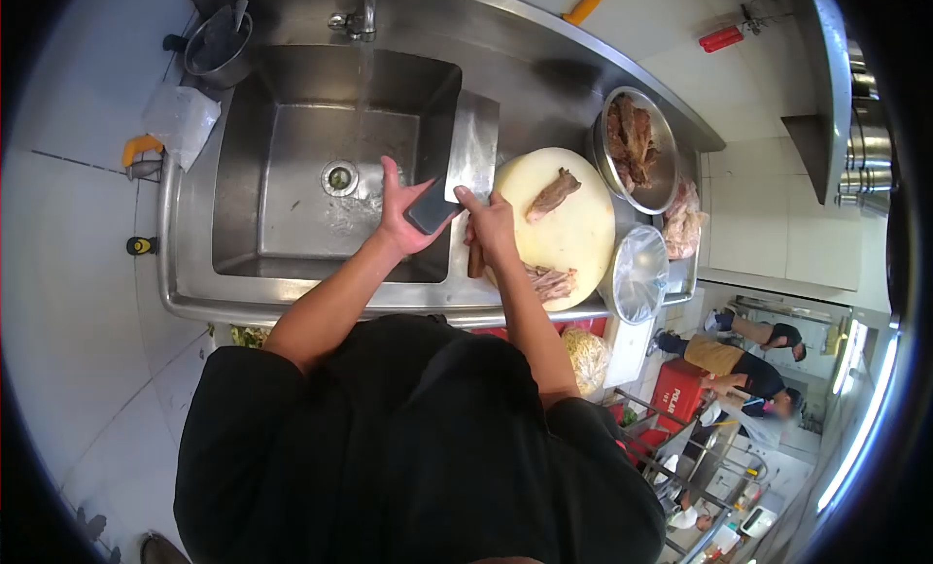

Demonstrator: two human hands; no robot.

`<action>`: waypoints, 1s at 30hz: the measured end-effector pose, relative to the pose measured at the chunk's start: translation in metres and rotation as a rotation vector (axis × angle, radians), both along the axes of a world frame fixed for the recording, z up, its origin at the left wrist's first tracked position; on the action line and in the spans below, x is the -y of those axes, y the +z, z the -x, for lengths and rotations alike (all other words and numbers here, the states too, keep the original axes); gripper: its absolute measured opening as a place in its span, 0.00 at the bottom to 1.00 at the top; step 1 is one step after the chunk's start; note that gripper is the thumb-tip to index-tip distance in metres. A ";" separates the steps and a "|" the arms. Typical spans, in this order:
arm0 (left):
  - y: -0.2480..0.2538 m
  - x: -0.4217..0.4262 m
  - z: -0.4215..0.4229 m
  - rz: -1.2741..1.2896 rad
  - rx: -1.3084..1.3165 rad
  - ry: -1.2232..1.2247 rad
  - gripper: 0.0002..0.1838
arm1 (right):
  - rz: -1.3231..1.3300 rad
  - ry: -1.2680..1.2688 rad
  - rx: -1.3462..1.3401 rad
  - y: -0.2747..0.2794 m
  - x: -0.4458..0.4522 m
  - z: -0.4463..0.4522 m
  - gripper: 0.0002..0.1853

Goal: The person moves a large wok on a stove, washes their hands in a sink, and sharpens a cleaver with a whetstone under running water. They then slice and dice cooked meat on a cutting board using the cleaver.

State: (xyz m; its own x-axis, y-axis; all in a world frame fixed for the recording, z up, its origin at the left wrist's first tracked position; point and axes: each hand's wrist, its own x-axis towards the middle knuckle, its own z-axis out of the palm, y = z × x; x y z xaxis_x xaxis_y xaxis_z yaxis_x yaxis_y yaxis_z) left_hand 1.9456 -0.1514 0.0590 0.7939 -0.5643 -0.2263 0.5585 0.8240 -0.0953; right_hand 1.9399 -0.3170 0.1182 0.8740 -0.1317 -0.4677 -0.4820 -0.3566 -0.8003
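The right hand (pixel 494 231) is clasped around the brown handle of a cleaver (pixel 475 136), whose blade reaches beyond the fingers, between sink (pixel 321 127) and round cutting board (pixel 583 205). A dark whetstone (pixel 429 212) lies across the left palm (pixel 400 214), thumb spread apart; whether the hidden fingers grip it cannot be told.

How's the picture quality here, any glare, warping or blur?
Head view: strong fisheye warping, with the counter's front edge bowed and the corners black; head view: glare from the ceiling light at right, bright sheen on the blade; head view: the distant people are small, one's head blurred.
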 end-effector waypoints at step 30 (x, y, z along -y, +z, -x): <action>-0.002 0.008 0.003 -0.118 -0.017 0.017 0.71 | 0.000 0.046 -0.090 -0.014 0.017 0.014 0.21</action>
